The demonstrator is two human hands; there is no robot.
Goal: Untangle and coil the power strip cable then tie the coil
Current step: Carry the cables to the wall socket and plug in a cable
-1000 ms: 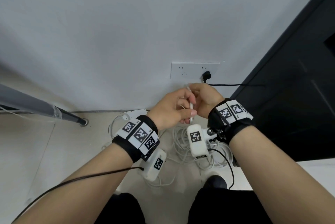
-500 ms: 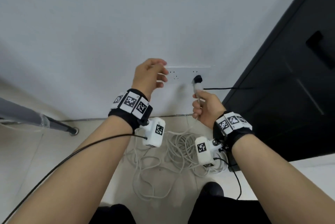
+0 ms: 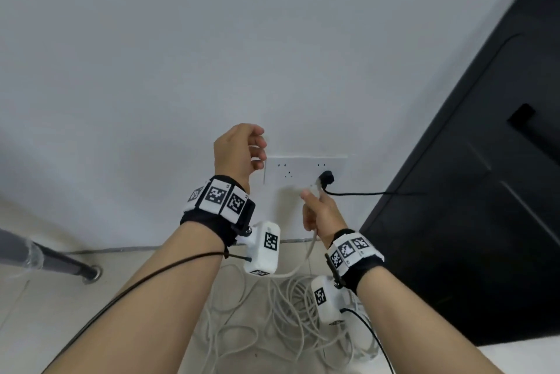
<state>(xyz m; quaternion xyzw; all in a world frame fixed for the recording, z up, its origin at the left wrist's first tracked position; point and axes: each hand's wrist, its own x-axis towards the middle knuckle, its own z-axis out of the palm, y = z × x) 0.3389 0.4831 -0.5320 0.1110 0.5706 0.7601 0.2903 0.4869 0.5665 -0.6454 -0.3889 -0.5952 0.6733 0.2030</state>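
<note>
A white power strip cable (image 3: pixel 272 313) lies in a loose tangle on the floor between my forearms. One strand rises from the tangle into my right hand (image 3: pixel 321 213). That hand grips the cable in a fist, and the cable's end (image 3: pixel 314 189) sticks out above the fingers, close to the wall outlet. My left hand (image 3: pixel 239 149) is raised beside the outlet's left edge, fingers loosely curled, with nothing visible in it. The power strip body is not clearly visible; my arms hide part of the tangle.
A white wall outlet plate (image 3: pixel 303 166) carries a black plug (image 3: pixel 328 176) whose black cable (image 3: pixel 369 193) runs right to a black cabinet (image 3: pixel 469 207). A grey pole (image 3: pixel 57 264) meets the floor at the left. The wall is close ahead.
My hands have separated. The left let go of the cable and rose beside the outlet. The right kept hold and lifted the cable end toward the black plug.
</note>
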